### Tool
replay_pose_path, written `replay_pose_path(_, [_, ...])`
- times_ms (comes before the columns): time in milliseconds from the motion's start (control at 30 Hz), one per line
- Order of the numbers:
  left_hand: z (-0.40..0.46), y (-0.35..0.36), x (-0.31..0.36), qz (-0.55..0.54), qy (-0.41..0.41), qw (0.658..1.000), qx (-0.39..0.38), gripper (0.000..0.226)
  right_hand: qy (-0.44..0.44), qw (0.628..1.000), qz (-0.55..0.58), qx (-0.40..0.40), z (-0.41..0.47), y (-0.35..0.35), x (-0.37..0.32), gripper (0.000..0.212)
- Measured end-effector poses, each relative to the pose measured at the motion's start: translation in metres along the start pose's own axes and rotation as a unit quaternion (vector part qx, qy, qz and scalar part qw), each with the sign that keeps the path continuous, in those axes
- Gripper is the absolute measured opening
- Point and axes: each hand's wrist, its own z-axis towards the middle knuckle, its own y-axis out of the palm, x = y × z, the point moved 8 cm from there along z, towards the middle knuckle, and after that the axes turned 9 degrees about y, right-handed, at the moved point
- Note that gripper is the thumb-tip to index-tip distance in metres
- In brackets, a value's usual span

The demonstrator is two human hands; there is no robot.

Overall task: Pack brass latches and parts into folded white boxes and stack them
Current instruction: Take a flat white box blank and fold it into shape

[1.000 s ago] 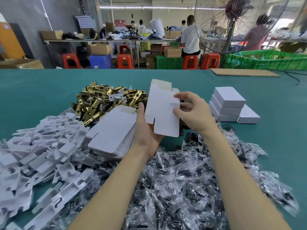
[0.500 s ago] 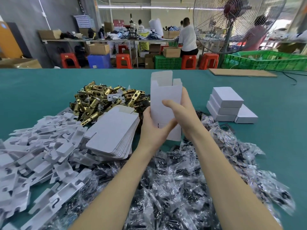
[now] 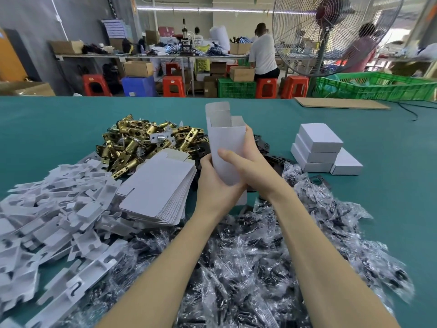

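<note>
Box (image 3: 225, 147), white card, stands upright at frame centre, top end open with flaps raised, held above the table between both hands. Left hand (image 3: 214, 183) grips its lower end from 7 o'clock, fingers curled under the base. Right hand (image 3: 250, 164) wraps it from 3 o'clock, thumb across the near face, fingers behind. Hands are together, both clamped on the box.

Latches (image 3: 142, 143), brass, lie heaped at 10 o'clock of the box. Flat blanks (image 3: 156, 192) sit stacked at 8 o'clock, just beside the left hand and touching the latch heap. Card inserts (image 3: 52, 209), white, are spread further out at 8 o'clock. Bagged dark parts (image 3: 248, 268) in clear plastic cover the near table at 6 o'clock, under both forearms. Closed boxes (image 3: 319, 147) are stacked at 3 o'clock, well apart from the hands, one more lying beside the stack.

Table (image 3: 47, 129) is teal. Fan (image 3: 331, 31) stands beyond its far edge at 1 o'clock, green crates (image 3: 378, 88) beside it
</note>
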Motion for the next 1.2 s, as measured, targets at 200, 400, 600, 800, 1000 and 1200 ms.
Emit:
replay_pose_path(200, [0.002, -0.011, 0.003, 0.040, 0.039, 0.997, 0.052, 0.095, -0.053, 0.978, -0.102, 0.171, -0.006, -0.019, -0.011, 0.054])
replay_pose_path(400, [0.001, -0.009, 0.005, 0.108, 0.062, 0.991, 0.042, 0.100, -0.127, 0.938, -0.259, 0.192, -0.013, -0.015, -0.033, 0.062])
replay_pose_path(600, [0.002, -0.010, 0.001, 0.098, 0.029, 0.994, 0.041, 0.117, -0.083, 0.917, -0.342, 0.188, -0.010, -0.011, -0.044, 0.046])
replay_pose_path(800, [-0.001, -0.006, 0.003, 0.165, 0.050, 0.985, 0.015, 0.115, -0.013, 0.868, -0.450, 0.211, -0.011, -0.029, -0.055, 0.046])
replay_pose_path(1000, [-0.003, -0.001, 0.010, 0.210, 0.080, 0.974, -0.016, 0.115, 0.016, 0.875, -0.432, 0.216, -0.012, -0.044, -0.057, 0.045])
replay_pose_path(1200, [-0.005, 0.004, 0.015, 0.223, 0.093, 0.970, -0.041, 0.114, 0.009, 0.866, -0.438, 0.241, -0.014, -0.055, -0.058, 0.034])
